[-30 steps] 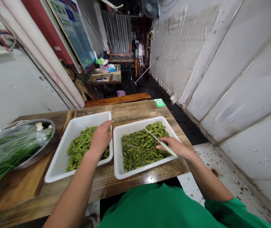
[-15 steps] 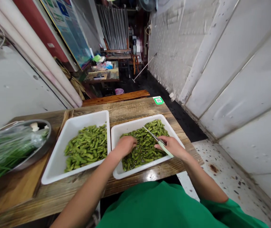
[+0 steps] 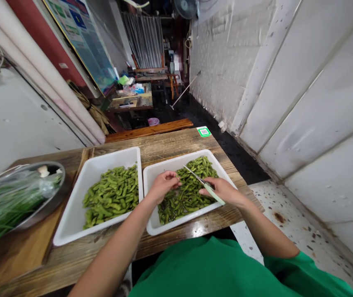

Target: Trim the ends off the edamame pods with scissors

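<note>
My right hand (image 3: 221, 189) grips a pair of scissors (image 3: 215, 194) with pale green handles, its blades pointing up and left over the right white tray (image 3: 150, 227). Wet green soybean pods (image 3: 191, 200) cover much of that tray's bottom. Over the tray's left part is my left hand (image 3: 164, 185), its fingertips pinched together; whatever is between them is too small to make out. Beside it on the left stands a second white tray (image 3: 80, 194), holding a heap of soybean pods (image 3: 112, 194).
At the far left, a metal bowl (image 3: 60, 194) with bagged green vegetables (image 3: 15, 202) sits on a wooden board (image 3: 24, 251). A QR-code card (image 3: 204, 131) lies at the wooden table's (image 3: 164, 142) far right corner. Beyond are a bench (image 3: 151, 130) and a white wall on the right.
My left hand has lifted slightly from among the pods, its fingers now pinched above them. The scissors stay in my right hand, almost in place. The view has shifted a little.
</note>
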The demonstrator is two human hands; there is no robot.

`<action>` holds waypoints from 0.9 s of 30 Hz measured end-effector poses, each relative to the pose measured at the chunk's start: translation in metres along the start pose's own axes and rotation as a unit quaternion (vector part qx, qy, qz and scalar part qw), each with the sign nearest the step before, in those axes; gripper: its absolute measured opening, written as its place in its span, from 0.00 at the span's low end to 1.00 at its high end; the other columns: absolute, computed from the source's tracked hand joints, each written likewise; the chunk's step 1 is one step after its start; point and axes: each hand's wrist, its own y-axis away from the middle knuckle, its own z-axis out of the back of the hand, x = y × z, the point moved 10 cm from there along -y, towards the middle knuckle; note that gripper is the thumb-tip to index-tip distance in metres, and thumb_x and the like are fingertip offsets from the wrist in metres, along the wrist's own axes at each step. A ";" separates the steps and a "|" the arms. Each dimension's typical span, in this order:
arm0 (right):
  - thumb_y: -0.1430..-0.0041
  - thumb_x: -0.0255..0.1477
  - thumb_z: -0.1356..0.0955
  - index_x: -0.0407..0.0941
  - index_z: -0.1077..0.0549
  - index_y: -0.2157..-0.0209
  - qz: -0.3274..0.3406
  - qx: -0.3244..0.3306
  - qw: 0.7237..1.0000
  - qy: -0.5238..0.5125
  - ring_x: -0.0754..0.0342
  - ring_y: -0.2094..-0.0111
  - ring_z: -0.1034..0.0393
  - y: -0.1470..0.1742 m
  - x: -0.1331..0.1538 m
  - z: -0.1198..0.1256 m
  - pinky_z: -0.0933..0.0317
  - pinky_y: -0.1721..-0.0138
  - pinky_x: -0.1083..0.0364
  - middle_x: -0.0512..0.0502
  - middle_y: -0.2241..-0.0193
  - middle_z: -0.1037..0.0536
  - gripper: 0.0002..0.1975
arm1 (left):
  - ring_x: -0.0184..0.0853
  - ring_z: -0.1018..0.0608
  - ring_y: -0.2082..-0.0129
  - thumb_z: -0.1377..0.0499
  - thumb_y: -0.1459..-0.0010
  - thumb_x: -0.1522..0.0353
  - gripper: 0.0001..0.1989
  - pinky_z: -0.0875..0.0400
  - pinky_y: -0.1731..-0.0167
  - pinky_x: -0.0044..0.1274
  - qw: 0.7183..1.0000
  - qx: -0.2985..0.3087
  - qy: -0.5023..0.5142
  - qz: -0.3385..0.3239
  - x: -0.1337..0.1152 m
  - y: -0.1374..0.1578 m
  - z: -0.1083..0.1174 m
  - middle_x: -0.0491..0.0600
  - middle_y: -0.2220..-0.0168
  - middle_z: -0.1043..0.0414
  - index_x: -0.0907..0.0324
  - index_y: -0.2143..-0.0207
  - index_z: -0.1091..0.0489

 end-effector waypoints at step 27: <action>0.50 0.46 0.37 0.40 0.28 0.68 0.053 0.094 0.993 0.053 0.57 0.76 0.38 -0.014 0.024 -0.011 0.48 0.76 0.60 0.48 0.77 0.29 0.22 | 0.25 0.29 0.82 0.37 0.61 0.74 0.12 0.37 0.82 0.16 0.976 -0.116 0.165 0.077 0.023 0.014 0.021 0.47 0.77 0.29 0.63 0.74 0.38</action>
